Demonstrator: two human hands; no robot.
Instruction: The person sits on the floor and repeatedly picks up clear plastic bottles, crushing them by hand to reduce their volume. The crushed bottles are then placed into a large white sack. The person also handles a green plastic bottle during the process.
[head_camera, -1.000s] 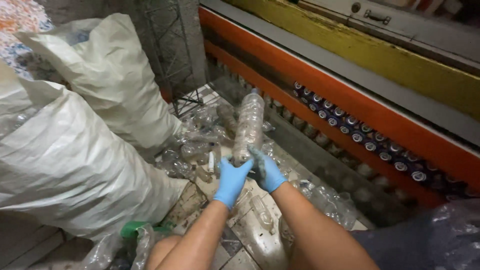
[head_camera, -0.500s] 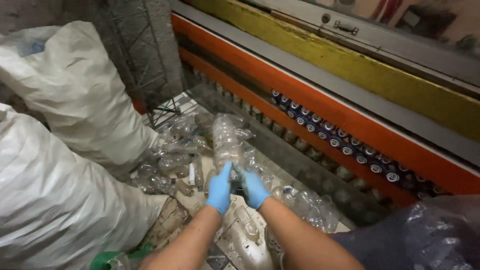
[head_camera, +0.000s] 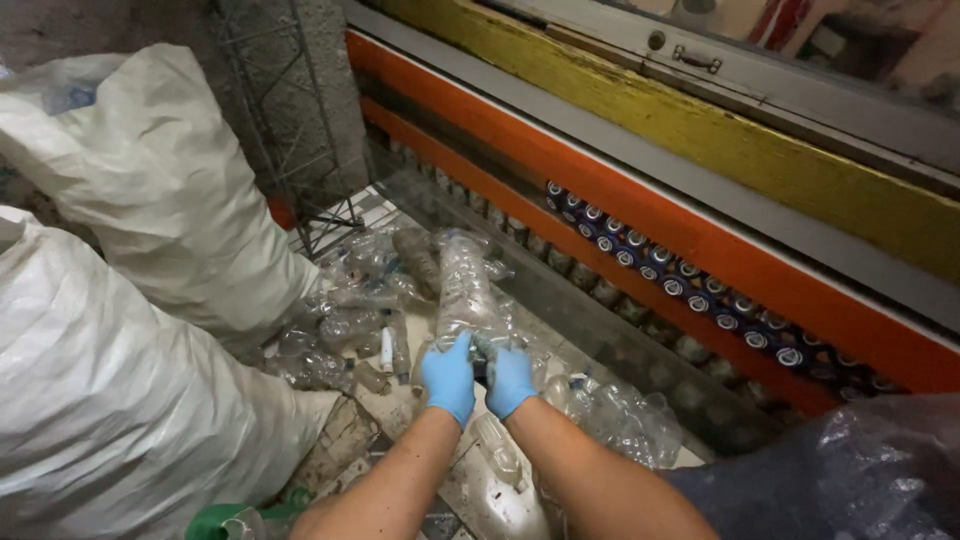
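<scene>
Head view: both gloved hands, left hand (head_camera: 447, 377) and right hand (head_camera: 509, 380), clasp the bottle's (head_camera: 466, 288) near end; its long axis points away, above the bottle pile (head_camera: 350, 330).

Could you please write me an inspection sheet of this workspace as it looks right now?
Surface: dirty metal tray, partly covered.
Job's things: clear plastic bottle, upright, gripped at its lower end by both hands.
Clutter: heap of crushed clear bottles; more bottles to the right.
Grippers: left hand and right hand, both in blue gloves.
Cables: nothing seen.
Surroundings: white sacks, metal lattice frame, orange and yellow machine, dark plastic bag.
</scene>
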